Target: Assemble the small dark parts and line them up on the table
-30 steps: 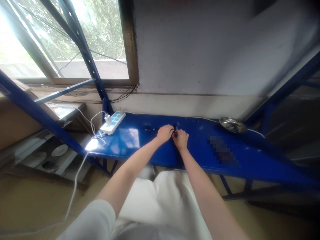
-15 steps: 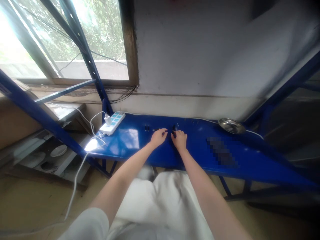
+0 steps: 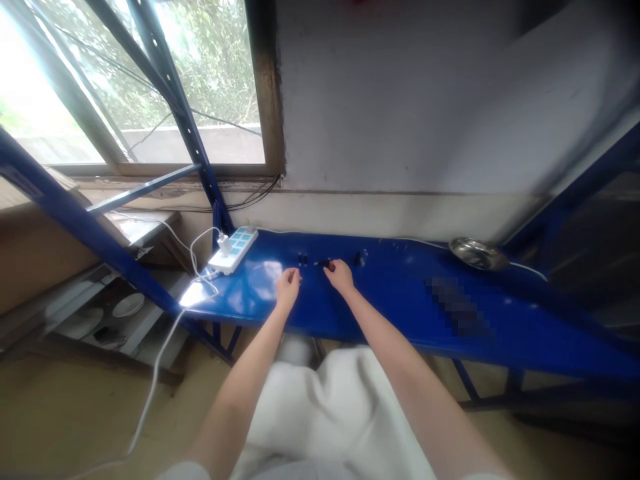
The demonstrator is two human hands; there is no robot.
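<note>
My left hand (image 3: pixel 289 287) is just above the blue table (image 3: pixel 390 293), left of the middle, with its thumb and fingers pressed together. Whatever it may hold is too small to make out. Further right, my right hand (image 3: pixel 341 277) has its fingertips closed at a small black piece (image 3: pixel 326 263), whose kind I cannot tell. Two short black cylinder-like pieces (image 3: pixel 303 259) stand or lie side by side beyond my left hand. Right of my right hand is another small black item (image 3: pixel 357 258), with clear bits (image 3: pixel 365 254) close beside it.
A white power strip (image 3: pixel 233 250) with a plugged-in charger and cables lies at the table's left end. A shiny metal dish (image 3: pixel 478 253) stands at the back right. Nearer is a blurred dark flat object (image 3: pixel 455 307). Blue rack posts (image 3: pixel 187 127) rise at the left.
Both hands have moved left across the table. My right hand has left the black item at the right and is now at another black piece. The camera view has shifted slightly.
</note>
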